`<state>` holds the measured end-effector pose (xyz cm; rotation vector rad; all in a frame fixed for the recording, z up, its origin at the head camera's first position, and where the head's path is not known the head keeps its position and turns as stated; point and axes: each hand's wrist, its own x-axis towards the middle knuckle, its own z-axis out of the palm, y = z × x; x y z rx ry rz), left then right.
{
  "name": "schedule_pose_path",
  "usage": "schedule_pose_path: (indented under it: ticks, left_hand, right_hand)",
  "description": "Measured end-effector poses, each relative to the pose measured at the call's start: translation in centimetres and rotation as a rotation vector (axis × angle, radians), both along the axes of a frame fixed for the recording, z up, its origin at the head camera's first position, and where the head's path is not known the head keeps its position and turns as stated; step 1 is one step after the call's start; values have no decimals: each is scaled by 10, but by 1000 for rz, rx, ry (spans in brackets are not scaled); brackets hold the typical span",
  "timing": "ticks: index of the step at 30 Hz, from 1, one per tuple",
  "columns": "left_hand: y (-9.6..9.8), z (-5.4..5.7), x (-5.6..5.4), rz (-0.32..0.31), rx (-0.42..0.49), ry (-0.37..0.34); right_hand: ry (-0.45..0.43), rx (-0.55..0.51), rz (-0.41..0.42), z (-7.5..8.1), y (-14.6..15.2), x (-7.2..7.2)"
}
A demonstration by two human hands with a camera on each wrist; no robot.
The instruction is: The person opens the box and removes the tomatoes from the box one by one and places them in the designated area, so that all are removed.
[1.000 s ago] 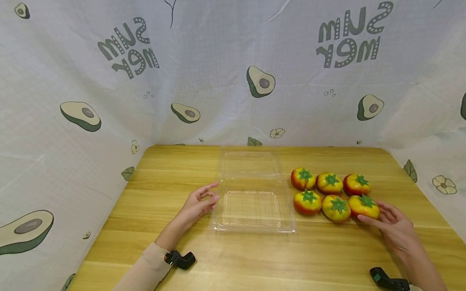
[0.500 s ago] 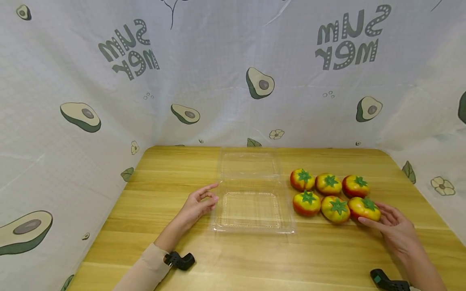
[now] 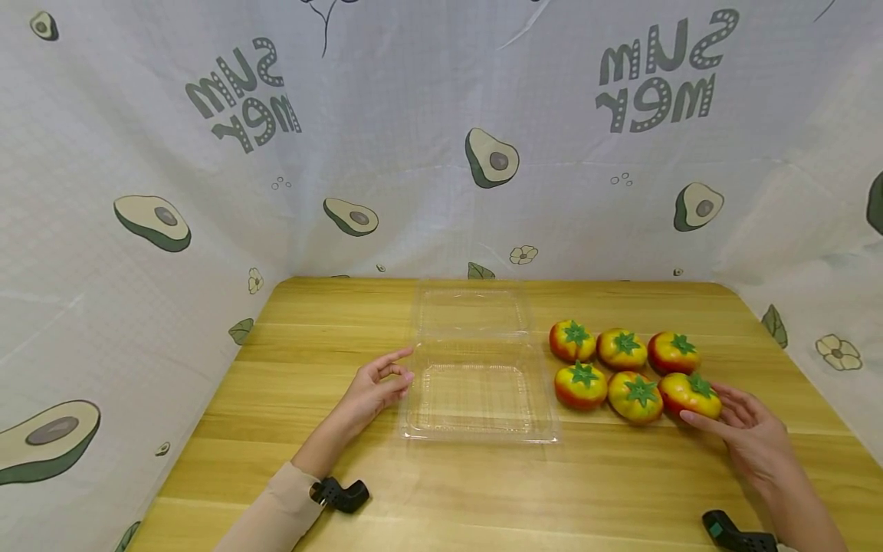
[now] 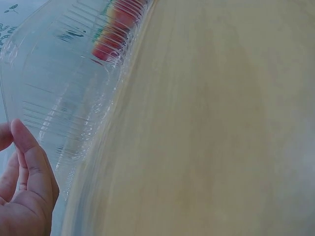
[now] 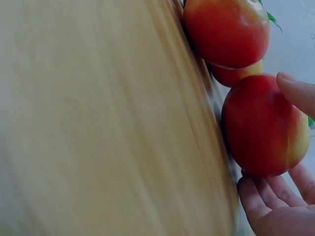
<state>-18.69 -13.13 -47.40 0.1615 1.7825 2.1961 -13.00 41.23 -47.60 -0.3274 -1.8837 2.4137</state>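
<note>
In the head view, several red-and-yellow tomatoes with green star-shaped tops stand in two rows right of a clear plastic clamshell container (image 3: pixel 476 433). My right hand (image 3: pixel 752 437) grips the front-right tomato (image 3: pixel 686 397), which tilts slightly to the right. The right wrist view shows the thumb on this tomato's upper side (image 5: pixel 261 128) and fingers at its side near the table. My left hand (image 3: pixel 375 391) pinches the container's left rim; in the left wrist view the rim passes between two fingertips (image 4: pixel 22 130). The container lies with its lid (image 3: pixel 472 310) folded back, away from me.
The wooden table (image 3: pixel 290 322) reaches back to a white curtain (image 3: pixel 414 115) printed with avocados, which also hangs on both sides. Another tomato (image 3: pixel 635 399) stands directly left of the gripped one. Black wrist cameras (image 3: pixel 341 494) sit at both wrists.
The front-right tomato has tipped slightly to the right in my right hand, its green top shifting that way. My left hand and the container have stayed in place.
</note>
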Motion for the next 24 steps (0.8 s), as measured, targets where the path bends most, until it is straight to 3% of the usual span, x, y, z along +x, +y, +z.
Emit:
schedule_pose_path:
  ticks: [18,22,24]
  left_hand:
    - [1,3,0,9,-10,-16]
    - [0,4,0,3,-5,-15]
    - [0,4,0,-1,-3,-12]
  right_hand:
    - [-35,71,-10,10,0,1]
    - [10,52,3,11,4,1]
    - [58,-9,16,11,5,1]
